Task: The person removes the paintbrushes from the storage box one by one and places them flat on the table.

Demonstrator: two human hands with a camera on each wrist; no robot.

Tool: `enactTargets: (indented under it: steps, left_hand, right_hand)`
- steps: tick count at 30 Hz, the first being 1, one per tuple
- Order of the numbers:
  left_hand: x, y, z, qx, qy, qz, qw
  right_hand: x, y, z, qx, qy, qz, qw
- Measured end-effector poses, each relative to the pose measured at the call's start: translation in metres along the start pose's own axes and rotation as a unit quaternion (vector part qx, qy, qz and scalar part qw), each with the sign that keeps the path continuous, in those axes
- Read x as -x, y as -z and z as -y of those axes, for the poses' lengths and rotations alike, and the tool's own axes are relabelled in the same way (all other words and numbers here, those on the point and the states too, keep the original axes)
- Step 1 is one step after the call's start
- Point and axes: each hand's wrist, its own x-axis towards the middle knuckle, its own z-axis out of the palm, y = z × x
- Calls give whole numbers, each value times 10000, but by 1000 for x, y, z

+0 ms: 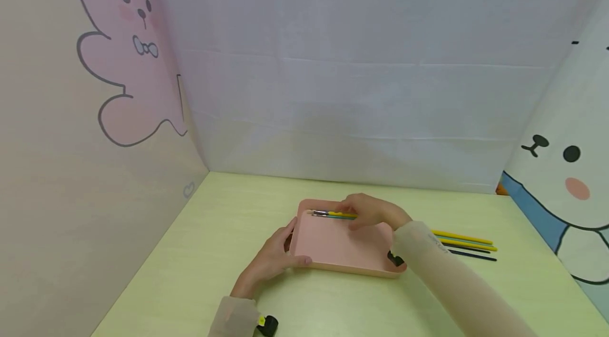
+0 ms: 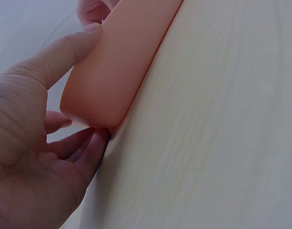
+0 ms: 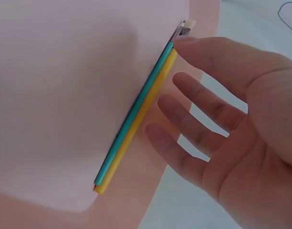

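My left hand (image 1: 273,255) grips the near left corner of a shallow pink tray (image 1: 342,244). In the left wrist view, the thumb (image 2: 72,47) presses the tray's outer wall (image 2: 117,62), and the other fingers reach round the corner and under its lower edge. Along the tray's far side lie a yellow paintbrush (image 3: 139,121) and a teal paintbrush (image 3: 131,114), side by side, pale bristles toward the left. Over them is my right hand (image 1: 371,211); its thumb tip touches the brushes near the ferrules, while three fingers are spread loosely beside them. The index finger is hidden in the right wrist view.
Several more paintbrushes (image 1: 468,242), yellow, teal and dark, lie on the pale yellow table (image 1: 228,220) right of the tray, partly behind my right sleeve (image 1: 428,257). A white curtain backs the table, with cartoon-printed panels at both sides.
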Motion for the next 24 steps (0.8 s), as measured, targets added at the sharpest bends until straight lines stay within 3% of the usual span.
enactTargets:
  steps: [11,18,24]
  left_hand:
    - [-1,-1,0,46,-77,84,9999]
    - [0,-2,-1,50,-50,60,10000]
    - [-1,-2,-1,130,-104,96,9998]
  right_hand:
    - [-5,-8,-5,328,-218,172,9991]
    - [-7,-13,-4,22,-411,234,9989]
    - [-8,-15,-3,155,-408,252,9987]
